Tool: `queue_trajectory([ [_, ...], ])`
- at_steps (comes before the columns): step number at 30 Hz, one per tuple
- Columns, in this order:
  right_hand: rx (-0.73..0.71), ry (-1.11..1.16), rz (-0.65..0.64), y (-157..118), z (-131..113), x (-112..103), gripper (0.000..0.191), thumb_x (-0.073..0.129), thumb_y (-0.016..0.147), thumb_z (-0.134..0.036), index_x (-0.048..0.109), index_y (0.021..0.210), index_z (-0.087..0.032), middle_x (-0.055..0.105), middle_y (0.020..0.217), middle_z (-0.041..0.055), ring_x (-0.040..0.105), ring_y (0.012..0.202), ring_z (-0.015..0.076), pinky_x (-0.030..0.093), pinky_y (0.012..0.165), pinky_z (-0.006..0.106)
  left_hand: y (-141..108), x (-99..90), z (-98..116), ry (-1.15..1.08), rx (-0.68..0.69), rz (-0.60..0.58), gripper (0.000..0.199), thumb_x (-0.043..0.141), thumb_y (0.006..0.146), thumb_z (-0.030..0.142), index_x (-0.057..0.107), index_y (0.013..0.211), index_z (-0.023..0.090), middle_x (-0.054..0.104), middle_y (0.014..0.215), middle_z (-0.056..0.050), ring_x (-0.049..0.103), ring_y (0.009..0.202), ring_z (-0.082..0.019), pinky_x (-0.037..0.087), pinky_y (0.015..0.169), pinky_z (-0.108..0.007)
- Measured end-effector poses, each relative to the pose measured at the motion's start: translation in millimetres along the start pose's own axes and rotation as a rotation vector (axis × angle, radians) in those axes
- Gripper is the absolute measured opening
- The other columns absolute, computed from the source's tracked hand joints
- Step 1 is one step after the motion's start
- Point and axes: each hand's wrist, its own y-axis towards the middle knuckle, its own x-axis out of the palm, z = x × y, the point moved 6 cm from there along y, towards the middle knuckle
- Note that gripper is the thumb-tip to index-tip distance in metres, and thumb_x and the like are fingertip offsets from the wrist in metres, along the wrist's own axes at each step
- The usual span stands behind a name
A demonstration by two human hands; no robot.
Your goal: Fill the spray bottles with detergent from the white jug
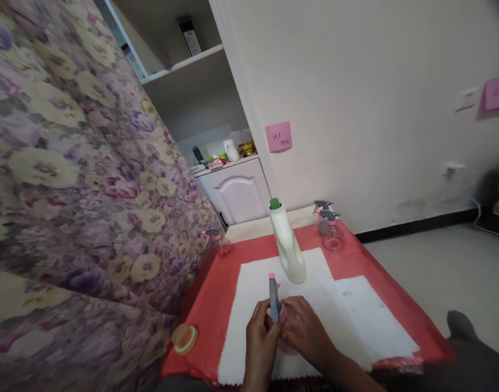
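A clear spray bottle (290, 344) with a grey and pink spray head (273, 299) is between my hands, over the white cloth (241, 310). My left hand (260, 340) has its fingers closed on the spray head at the bottle's neck. My right hand (308, 332) is wrapped round the clear body from the right. Just beyond them, a pale green bottle (288, 245) stands on the white cloth, with a green piece (275, 203) at its open-looking mouth.
More clear spray bottles stand at the back right (333, 239) and back left (225, 247) of the red tablecloth (208, 321). A yellowish lid (185, 340) lies front left. A floral curtain (110, 190) hangs left, a wall (334, 98) behind.
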Motion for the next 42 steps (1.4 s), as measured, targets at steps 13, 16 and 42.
queue_trajectory([
  [13, 0.032, 0.004, -0.034, 7, -1, -12, 0.042, 0.07, 0.072, -0.025, 0.057, 0.111, -0.021, 0.059, 0.106, 0.0078, 0.058, 0.1, 0.0263, 0.048, 0.091, 0.042, 3, 7.7, -1, -0.08, 0.028, -0.059, 0.03, 0.061, 0.084, 0.034, 0.066, 0.109, 0.019, 0.067, 0.094, -0.004, 0.06, 0.087, -0.022, 0.045, 0.076, -0.028],
  [16, 0.01, 0.005, -0.025, 8, -4, -13, 0.042, 0.069, 0.071, -0.025, 0.057, 0.112, -0.021, 0.059, 0.106, 0.008, 0.058, 0.101, 0.0262, 0.048, 0.092, 0.043, 4, 7.3, -3, -0.047, 0.037, -0.065, 0.028, 0.062, 0.083, 0.035, 0.067, 0.105, 0.019, 0.066, 0.096, -0.004, 0.059, 0.086, -0.022, 0.044, 0.074, -0.027],
  [42, 0.093, -0.125, 0.176, 14, -28, -30, 0.026, 0.069, 0.061, -0.011, 0.056, 0.079, -0.023, 0.054, 0.081, -0.0006, 0.052, 0.076, 0.0194, 0.046, 0.07, 0.032, -14, 50.8, -3, -0.137, 0.072, -0.017, 0.042, 0.059, 0.071, 0.017, 0.059, 0.114, 0.019, 0.064, 0.116, -0.009, 0.059, 0.109, -0.027, 0.048, 0.094, -0.04],
])
